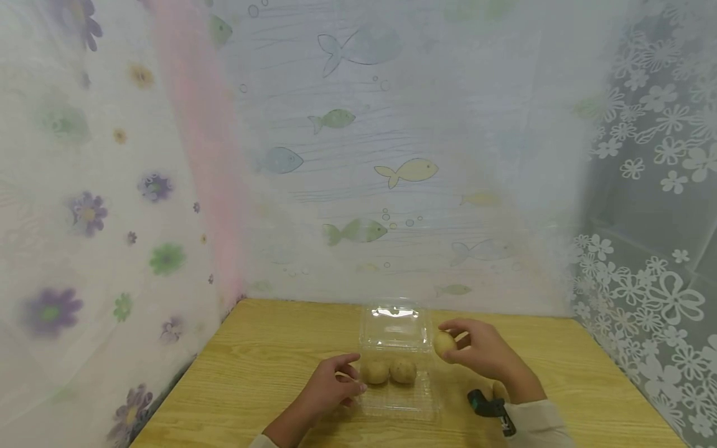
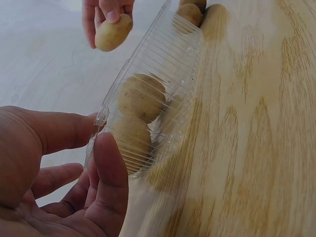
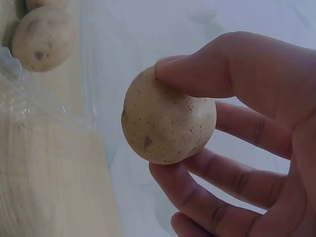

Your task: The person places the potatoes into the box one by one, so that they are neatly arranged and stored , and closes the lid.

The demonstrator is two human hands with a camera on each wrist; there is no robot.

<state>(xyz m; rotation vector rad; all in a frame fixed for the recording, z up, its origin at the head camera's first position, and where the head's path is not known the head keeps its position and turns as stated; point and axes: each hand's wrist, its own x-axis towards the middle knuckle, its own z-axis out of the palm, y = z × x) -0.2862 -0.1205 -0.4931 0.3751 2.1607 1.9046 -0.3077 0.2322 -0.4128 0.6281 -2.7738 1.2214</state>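
A clear plastic clamshell box (image 1: 394, 404) lies on the table with its lid (image 1: 394, 326) folded back. Two potatoes (image 1: 403, 371) sit side by side inside it, seen through the ribbed wall (image 2: 173, 54) in the left wrist view. At the box's left edge, my left hand (image 1: 336, 382) pinches the rim between thumb (image 2: 109, 160) and forefinger. My right hand (image 1: 484, 351) holds another potato (image 3: 168, 118) by thumb and fingertips, raised just right of the lid. The held potato is round, pale and speckled with small dark spots.
More potatoes (image 2: 188, 15) lie on the table to the right of the box, partly hidden by my right wrist in the head view. A black wrist-worn device (image 1: 486, 404) is on the right forearm. Patterned sheets (image 1: 358, 186) hang behind the wooden tabletop (image 1: 269, 348) and at both sides.
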